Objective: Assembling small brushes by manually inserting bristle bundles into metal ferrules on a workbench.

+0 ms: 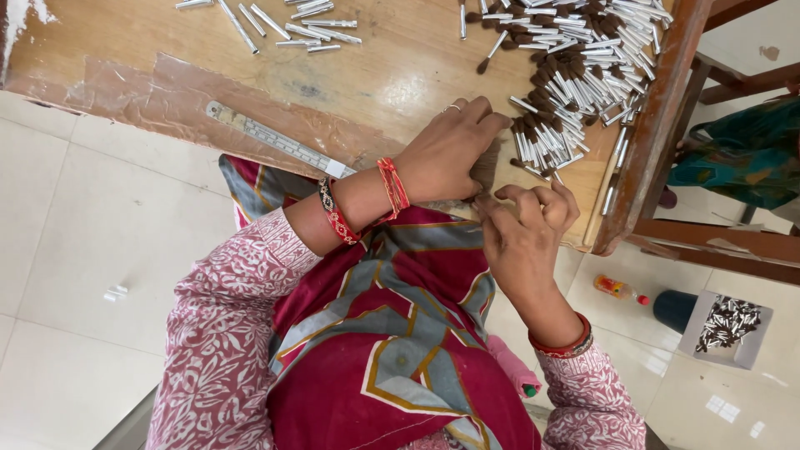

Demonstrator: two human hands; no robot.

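Hands meet at the near edge of the wooden table (400, 75). We see the left hand (450, 150) curled, fingertips pinching a brown bristle tuft (486, 169) just beside the brush pile (575, 75). The right hand (525, 225) is curled too, fingers pinched at the tuft's lower end. We judge this as shaping bristles; seating them would call for one loose silver tube (287, 21).

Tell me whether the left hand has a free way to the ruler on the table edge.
Probably yes: the left hand rests on the wooden table, and the bare stretch toward the metal ruler shows nothing between them.
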